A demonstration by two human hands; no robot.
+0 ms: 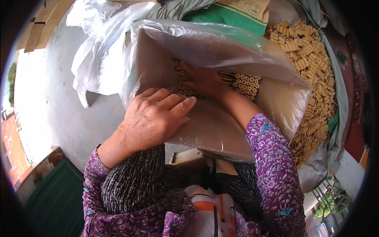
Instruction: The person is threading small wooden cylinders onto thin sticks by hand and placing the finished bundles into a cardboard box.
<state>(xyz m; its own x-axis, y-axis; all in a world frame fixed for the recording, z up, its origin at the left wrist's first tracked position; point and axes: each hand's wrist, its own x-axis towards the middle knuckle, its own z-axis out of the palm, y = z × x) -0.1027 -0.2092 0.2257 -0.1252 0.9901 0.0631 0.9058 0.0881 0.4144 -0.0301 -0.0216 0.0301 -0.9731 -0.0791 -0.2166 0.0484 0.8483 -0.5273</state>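
Note:
A cardboard box (221,122) lined with a clear plastic bag (136,59) stands before my knees. Inside it lie rows of tan ring-ended pieces (246,85) with round holes, and thin sticks show among them. My right hand (205,81) reaches down into the box, fingers apart, resting over the pieces; its fingertips are partly in shadow. At the box's near left corner, my left hand (156,114) is closed over the rim, its fingers curled over the cardboard and plastic.
To the right is a large heap of tan ridged pieces on thin sticks (308,59). A green and tan sack (233,15) lies behind the box. Cardboard cartons (41,23) stand at the far left. A small wooden piece (187,155) sits below the box, near my legs.

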